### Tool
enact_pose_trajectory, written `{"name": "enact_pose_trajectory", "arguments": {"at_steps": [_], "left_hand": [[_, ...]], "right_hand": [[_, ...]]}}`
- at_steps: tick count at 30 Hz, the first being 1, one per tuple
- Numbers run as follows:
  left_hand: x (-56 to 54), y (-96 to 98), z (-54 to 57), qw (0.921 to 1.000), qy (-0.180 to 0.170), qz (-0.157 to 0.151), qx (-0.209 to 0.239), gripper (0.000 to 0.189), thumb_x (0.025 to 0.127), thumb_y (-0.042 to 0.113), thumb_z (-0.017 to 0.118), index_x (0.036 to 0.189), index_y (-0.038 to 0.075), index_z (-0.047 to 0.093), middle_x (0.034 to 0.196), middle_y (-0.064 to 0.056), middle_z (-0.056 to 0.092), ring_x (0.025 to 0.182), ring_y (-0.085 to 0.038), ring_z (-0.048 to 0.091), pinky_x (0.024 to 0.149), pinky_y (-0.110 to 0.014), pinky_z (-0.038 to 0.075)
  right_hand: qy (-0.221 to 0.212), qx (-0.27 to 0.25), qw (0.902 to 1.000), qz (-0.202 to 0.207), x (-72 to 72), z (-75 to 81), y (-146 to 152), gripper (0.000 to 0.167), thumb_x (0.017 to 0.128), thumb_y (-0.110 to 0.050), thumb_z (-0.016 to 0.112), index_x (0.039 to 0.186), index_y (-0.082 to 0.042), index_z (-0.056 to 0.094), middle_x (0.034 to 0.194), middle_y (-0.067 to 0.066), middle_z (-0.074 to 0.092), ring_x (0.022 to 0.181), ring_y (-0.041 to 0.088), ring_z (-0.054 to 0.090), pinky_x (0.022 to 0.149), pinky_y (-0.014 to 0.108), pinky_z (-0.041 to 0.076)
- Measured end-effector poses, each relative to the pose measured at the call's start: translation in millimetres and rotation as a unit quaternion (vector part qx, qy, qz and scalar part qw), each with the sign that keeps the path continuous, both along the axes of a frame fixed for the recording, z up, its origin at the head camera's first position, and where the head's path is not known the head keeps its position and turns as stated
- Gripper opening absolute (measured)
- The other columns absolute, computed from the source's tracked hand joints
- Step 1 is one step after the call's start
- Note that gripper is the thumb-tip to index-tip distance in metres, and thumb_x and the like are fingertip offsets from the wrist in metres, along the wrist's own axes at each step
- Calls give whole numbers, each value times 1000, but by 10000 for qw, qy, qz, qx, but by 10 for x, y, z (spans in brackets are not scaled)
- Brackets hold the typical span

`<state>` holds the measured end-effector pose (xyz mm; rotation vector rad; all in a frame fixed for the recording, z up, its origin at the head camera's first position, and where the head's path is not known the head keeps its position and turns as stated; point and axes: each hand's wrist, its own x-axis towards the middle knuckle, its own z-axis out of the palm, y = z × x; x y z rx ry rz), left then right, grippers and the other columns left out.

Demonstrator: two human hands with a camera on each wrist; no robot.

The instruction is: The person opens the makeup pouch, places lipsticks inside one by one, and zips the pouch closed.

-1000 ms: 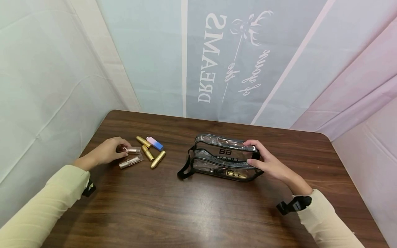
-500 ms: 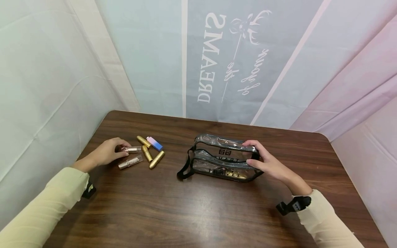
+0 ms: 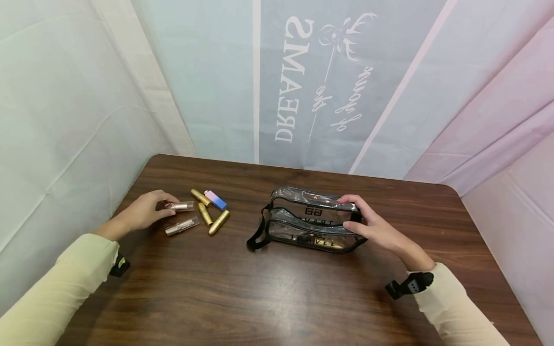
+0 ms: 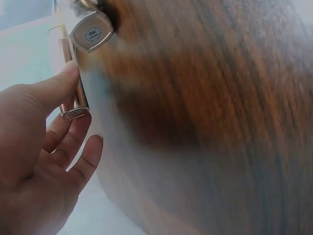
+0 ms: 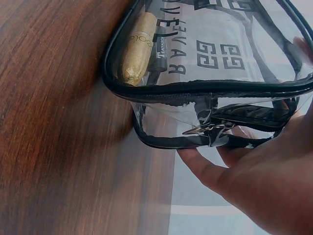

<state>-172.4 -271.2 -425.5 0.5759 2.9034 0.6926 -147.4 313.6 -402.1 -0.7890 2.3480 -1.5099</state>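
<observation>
So the left hand, left of centre in the head view, has a clear-capped tube pinched between thumb and fingers; the left wrist shot shows that pinch at upper left. A second clear-capped tube lies just below it on the wooden table. Right beside those there's a little cluster: an upper gold tube, a middle gold tube, a lower gold tube and a pink-and-blue tube. Over right of centre, the right hand is gripping the right end of a see-through bag with black edging, its black strap hanging off the left end. Right wrist view, upper left: a gold tube inside the bag, next to something dark with white lettering. Backdrop's a printed cloth across the top.
</observation>
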Motion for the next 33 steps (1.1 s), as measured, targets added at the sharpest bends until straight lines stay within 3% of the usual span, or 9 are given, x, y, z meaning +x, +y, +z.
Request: {"name": "enact_pose_trajectory", "arguments": {"at_steps": [7, 19, 27, 33], "left_hand": [[2, -49, 102, 9994, 332, 11, 18, 26, 90, 7, 77, 115, 0, 72, 103, -11, 68, 93, -26, 61, 80, -47, 49], [1, -37, 241, 9981, 613, 56, 98, 25, 88, 6, 79, 112, 0, 74, 100, -11, 69, 91, -27, 62, 79, -48, 49], [-1, 22, 334, 9978, 651, 17, 122, 24, 89, 8, 79, 112, 1, 74, 96, -7, 67, 80, -19, 53, 68, -32, 43], [3, 86, 418, 9975, 678, -70, 172, 24, 90, 10, 78, 113, 2, 74, 99, -7, 67, 78, -17, 50, 65, -30, 41]], "right_hand": [[-9, -6, 10000, 19, -17, 21, 5, 47, 101, 3, 56, 144, -4, 39, 149, 15, 35, 128, 18, 54, 93, 23, 48], [-95, 56, 9999, 27, -44, 26, 23, 46, 102, -1, 57, 144, -5, 39, 149, 14, 34, 128, 22, 53, 93, 24, 49], [-153, 10, 9999, 61, -59, 56, 32, 47, 101, 1, 57, 145, -6, 38, 150, 17, 34, 129, 20, 53, 93, 22, 49], [-123, 37, 9999, 80, -66, 72, 29, 47, 101, 1, 56, 145, -5, 39, 149, 15, 35, 127, 17, 53, 93, 24, 49]]}}
